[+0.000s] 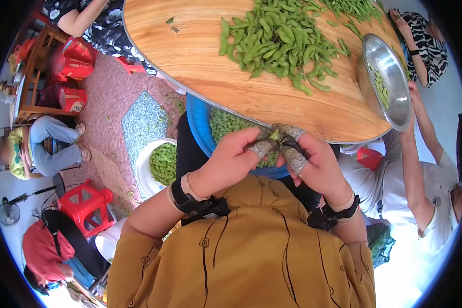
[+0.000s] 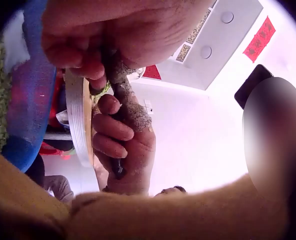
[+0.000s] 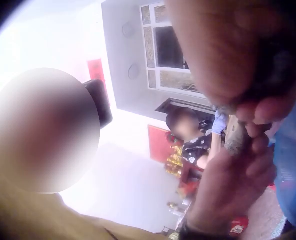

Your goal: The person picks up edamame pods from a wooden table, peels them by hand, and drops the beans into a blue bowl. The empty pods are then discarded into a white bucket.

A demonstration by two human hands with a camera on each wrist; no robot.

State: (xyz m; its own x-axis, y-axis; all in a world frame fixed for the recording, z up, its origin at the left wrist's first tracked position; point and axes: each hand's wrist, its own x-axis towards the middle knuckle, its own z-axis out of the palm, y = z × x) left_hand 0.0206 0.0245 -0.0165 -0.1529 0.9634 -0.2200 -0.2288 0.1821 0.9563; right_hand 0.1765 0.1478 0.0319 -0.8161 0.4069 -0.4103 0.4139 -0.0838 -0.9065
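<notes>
At the near edge of the round wooden table (image 1: 190, 56), my left hand (image 1: 228, 154) and right hand (image 1: 321, 161) meet fingertip to fingertip. Speckled grey covers wrap the thumbs and index fingers. Between the fingertips both hands pinch a green soybean pod (image 1: 275, 135), mostly hidden by the covers. A dark strip (image 2: 119, 169) shows below the curled fingers of the right hand in the left wrist view. Under the hands sits a blue basin (image 1: 194, 120) holding shelled green beans (image 1: 228, 123). A large heap of pods (image 1: 277, 43) lies on the tabletop.
A metal bowl (image 1: 390, 61) with some beans stands at the table's right edge, near a seated person's arm (image 1: 413, 174). On the floor to the left are a white bucket (image 1: 141, 164) of green pieces and a red stool (image 1: 84, 205). Other people sit around.
</notes>
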